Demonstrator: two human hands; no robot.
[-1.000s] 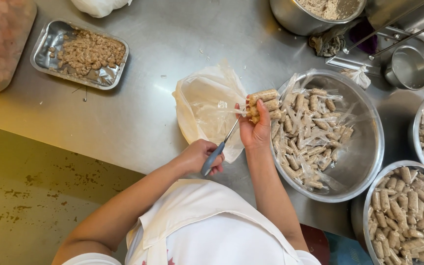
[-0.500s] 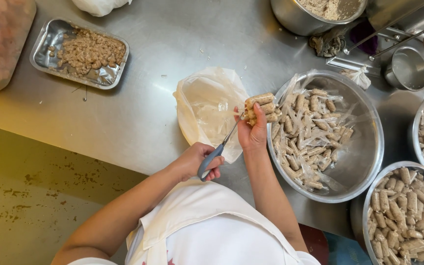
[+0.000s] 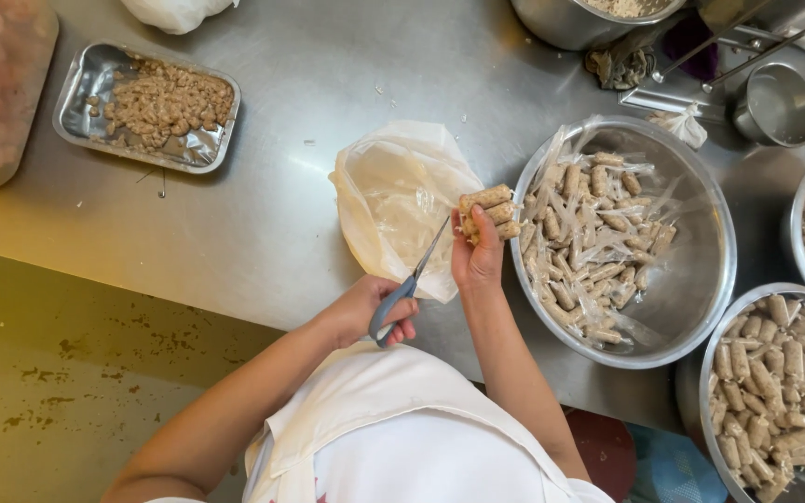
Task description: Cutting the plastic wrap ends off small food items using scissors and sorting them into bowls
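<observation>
The right hand (image 3: 477, 256) grips a small bundle of wrapped rolls (image 3: 488, 212) between its fingertips, raised just above the steel table (image 3: 309, 121). The left hand (image 3: 370, 312) is closed around the grey handles of the scissors (image 3: 409, 284), and the blades point up to the left end of the bundle and touch it there.

The rolls look light, soft and a little greasy. I judge that their thin plastic skin is slippery and that hard pressure can squash them, so the grip is best around the middle of the bundle, leaving free the end at the blades.

Just beyond the left hand lies a crumpled plastic bag (image 3: 398, 200). Just to the right of the right hand stands a large steel bowl (image 3: 701, 279) with many more wrapped rolls. Nearer to the person, further right, a second bowl (image 3: 710, 401) holds rolls that look unwrapped.
</observation>
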